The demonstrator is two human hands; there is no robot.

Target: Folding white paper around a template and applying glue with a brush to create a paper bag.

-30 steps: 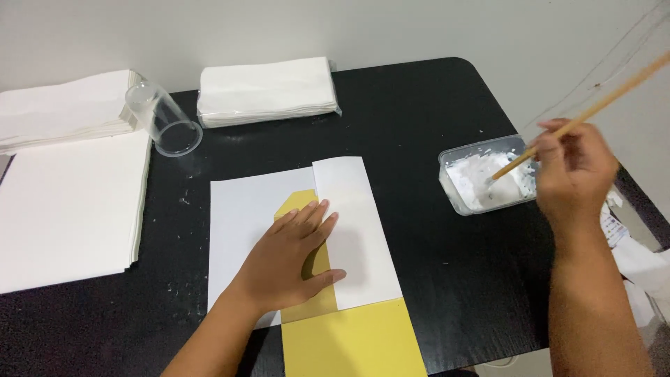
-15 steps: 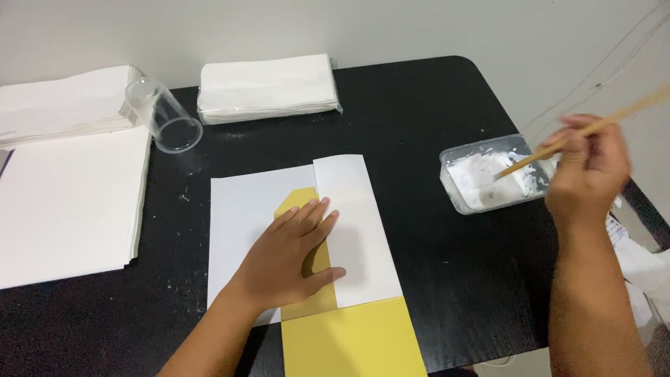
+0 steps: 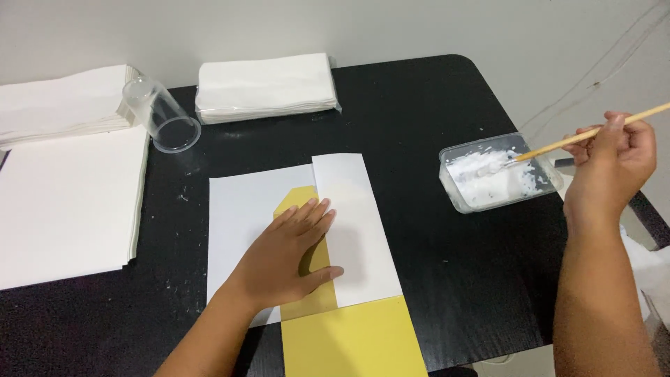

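Observation:
My left hand [image 3: 289,255] lies flat, fingers spread, on a white sheet [image 3: 241,209] folded over a yellow paper [image 3: 352,338] in the middle of the black table [image 3: 412,105]. One white flap [image 3: 356,230] is folded over beside my fingers. My right hand [image 3: 613,164] grips a thin wooden stick [image 3: 579,138] whose tip rests in a clear plastic tub of white paste [image 3: 497,173] at the table's right edge.
A stack of white sheets [image 3: 63,202] lies at the left, with another pile [image 3: 59,105] behind it. A clear plastic cup [image 3: 160,115] lies on its side at the back left. A wrapped pack of white paper [image 3: 265,87] sits at the back.
My right hand has shifted right and lifted slightly, keeping the stick's tip in the paste tub. My left hand stays pressed on the folded paper.

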